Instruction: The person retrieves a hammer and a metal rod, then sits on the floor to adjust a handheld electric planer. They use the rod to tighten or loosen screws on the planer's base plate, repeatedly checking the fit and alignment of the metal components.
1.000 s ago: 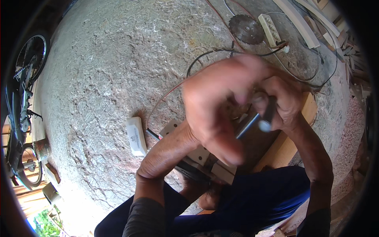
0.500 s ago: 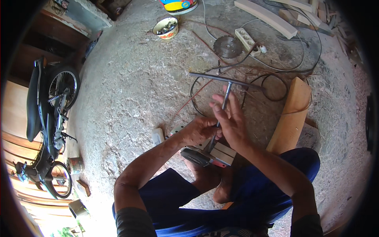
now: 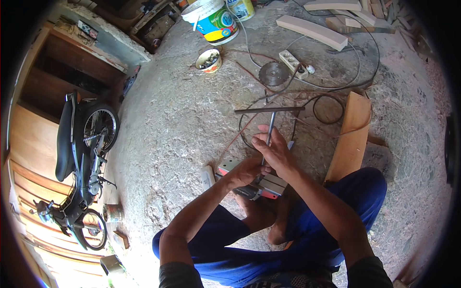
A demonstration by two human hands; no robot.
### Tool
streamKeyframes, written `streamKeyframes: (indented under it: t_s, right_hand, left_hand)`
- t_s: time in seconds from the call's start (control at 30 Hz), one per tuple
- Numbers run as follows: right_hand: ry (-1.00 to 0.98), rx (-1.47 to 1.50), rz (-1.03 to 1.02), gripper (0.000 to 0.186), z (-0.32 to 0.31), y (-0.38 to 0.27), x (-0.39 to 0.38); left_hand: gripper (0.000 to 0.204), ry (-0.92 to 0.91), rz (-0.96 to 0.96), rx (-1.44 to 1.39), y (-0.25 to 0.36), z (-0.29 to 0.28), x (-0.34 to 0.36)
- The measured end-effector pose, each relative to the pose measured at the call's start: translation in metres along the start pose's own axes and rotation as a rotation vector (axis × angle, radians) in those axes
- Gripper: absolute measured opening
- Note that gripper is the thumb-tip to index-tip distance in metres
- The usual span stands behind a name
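Note:
A dark metal T-handle wrench (image 3: 271,122) stands tilted in front of me, its crossbar uppermost. My left hand (image 3: 246,173) is closed around the lower shaft, low over a power tool. Higher up, the fingers and thumb of my right hand (image 3: 279,152) curl loosely round the same shaft, just below the crossbar. The power tool (image 3: 274,185), red and black with a flat grey metal face, rests by my feet. Its middle and the wrench's lower end are partly hidden by my hands.
Beyond the wrench lie cables, a round saw blade (image 3: 273,73) and a power strip (image 3: 293,64). A bowl of metal parts (image 3: 209,61) and a paint bucket (image 3: 214,23) stand farther off. A wooden beam (image 3: 351,137) lies at right; a motorcycle (image 3: 86,144) stands at left.
The view has shifted, showing more of the far floor and buckets. The wrench's crossbar now looks nearly level, and my right hand's fingers are more curled about the shaft.

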State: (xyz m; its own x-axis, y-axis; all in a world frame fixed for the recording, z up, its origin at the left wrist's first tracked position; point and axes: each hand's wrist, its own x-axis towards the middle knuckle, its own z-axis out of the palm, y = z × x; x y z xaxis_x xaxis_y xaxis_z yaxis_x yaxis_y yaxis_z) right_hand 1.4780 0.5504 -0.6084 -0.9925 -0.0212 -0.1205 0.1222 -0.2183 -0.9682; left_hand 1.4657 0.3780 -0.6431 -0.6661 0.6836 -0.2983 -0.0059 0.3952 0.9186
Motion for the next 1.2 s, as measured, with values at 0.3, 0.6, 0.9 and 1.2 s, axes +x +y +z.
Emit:
streamKeyframes:
  t_s: [0.3, 0.6, 0.9, 1.2]
  right_hand:
    - [-0.064, 0.141, 0.085, 0.059, 0.006, 0.03, 0.013]
    - [-0.2, 0.139, 0.153, 0.06, 0.004, 0.054, 0.031]
    - [-0.225, 0.072, 0.123, 0.057, -0.003, 0.068, 0.043]
    - [-0.219, 0.057, 0.158, 0.057, 0.015, 0.066, 0.032]
  left_hand:
    - [0.053, 0.428, -0.217, 0.606, -0.016, 0.012, -0.012]
    - [0.036, 0.082, -0.077, 0.403, -0.071, 0.004, 0.001]
    - [0.042, 0.556, -0.163, 0.498, -0.051, 0.024, 0.006]
    - [0.044, 0.231, -0.051, 0.403, -0.053, 0.003, -0.031]
